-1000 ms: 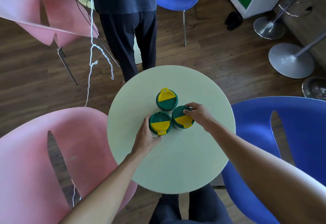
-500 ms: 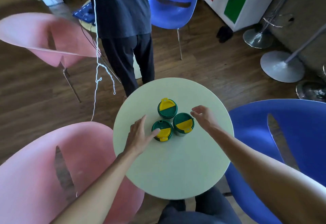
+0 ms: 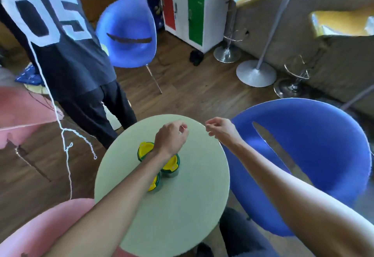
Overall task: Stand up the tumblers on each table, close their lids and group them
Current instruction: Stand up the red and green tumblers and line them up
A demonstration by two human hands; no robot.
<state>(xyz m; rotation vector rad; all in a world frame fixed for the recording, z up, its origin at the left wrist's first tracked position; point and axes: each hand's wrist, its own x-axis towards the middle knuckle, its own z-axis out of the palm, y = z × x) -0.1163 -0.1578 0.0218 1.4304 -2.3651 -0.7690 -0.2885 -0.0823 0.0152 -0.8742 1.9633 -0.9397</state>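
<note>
The three tumblers (image 3: 171, 164) stand clustered mid-table (image 3: 182, 216), partly under the forearm. Both hands have lifted off them since a moment ago: the left hand (image 3: 172, 138) hovers loosely curled, empty; the right hand (image 3: 221, 130) likewise, beyond the far rim.

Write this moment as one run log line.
tumblers: three, upright, grouped | left hand: empty, above them | right hand: empty | round table
</note>
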